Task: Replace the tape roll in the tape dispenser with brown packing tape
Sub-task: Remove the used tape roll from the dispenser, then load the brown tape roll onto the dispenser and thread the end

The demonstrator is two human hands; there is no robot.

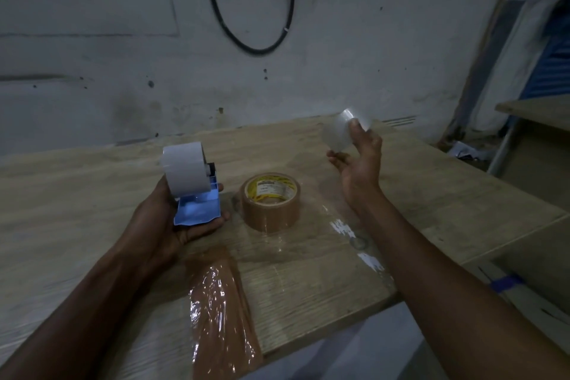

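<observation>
My left hand point(172, 222) grips a blue tape dispenser point(197, 207) just above the wooden table point(77, 194); a whitish clear tape roll point(185, 170) sits on its spindle. A roll of brown packing tape point(270, 200) lies flat on the table between my hands, its yellow-labelled core facing up. My right hand point(359, 160) is raised at the right, palm up, with a loose piece of clear tape point(340, 129) stuck to its thumb and fingertips.
Strips of brown tape point(219, 315) and clear tape point(345, 234) are stuck to the table near its front edge. A black cable loop point(256, 25) hangs on the wall behind. A second wooden surface point(536, 108) stands at the right.
</observation>
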